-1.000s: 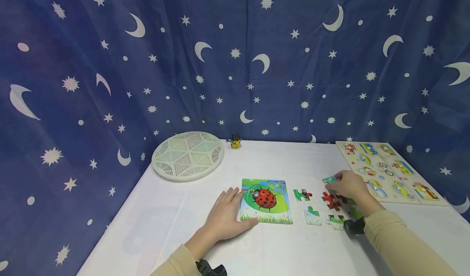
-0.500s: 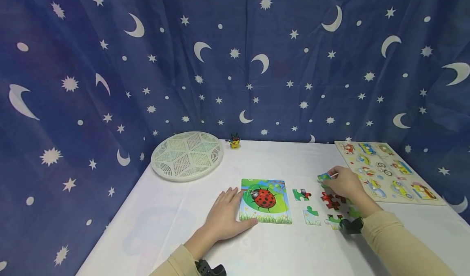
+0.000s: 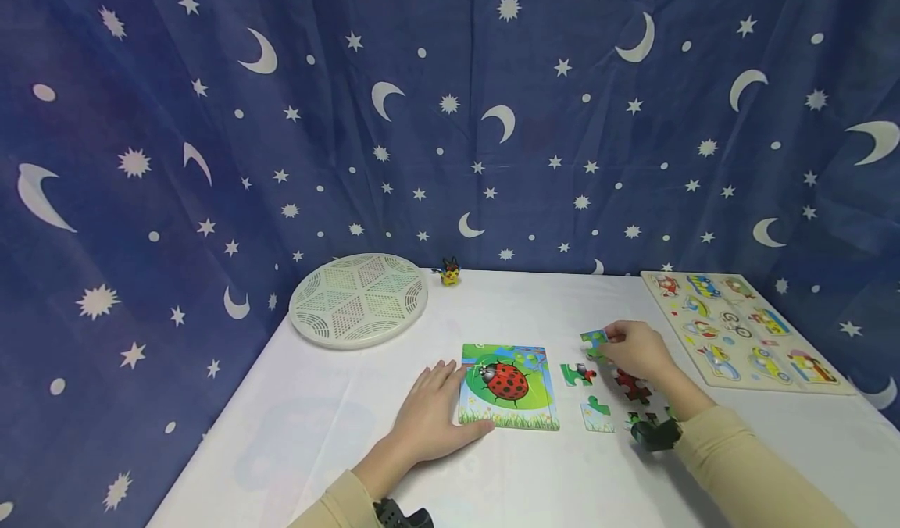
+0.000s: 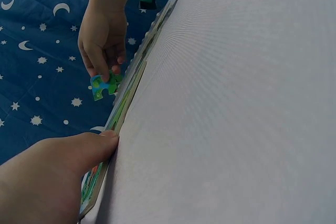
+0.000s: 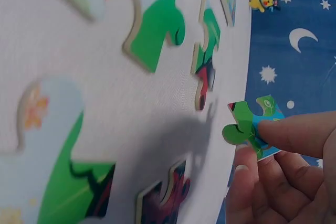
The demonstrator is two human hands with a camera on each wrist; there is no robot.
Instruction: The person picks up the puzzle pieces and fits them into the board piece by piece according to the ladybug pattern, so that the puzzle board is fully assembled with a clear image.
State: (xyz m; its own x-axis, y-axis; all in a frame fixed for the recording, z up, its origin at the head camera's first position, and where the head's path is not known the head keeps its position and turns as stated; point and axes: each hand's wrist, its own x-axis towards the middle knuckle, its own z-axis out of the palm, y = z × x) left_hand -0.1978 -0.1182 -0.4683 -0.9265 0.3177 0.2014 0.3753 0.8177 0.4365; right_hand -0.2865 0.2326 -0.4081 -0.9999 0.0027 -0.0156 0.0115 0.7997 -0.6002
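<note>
Head view: the right hand pinches a green-and-blue puzzle piece between thumb and fingers, off the table; the grip leaves much of its picture uncovered, probably for easy matching. The left hand, fingers extended, holds nothing; it touches the ladybug board at its left and near edges, presumably steadying it. Loose pieces lie face up right of the board, likely for reach. Farther out: a vehicle board, a perforated disc, a yellow figurine.
</note>
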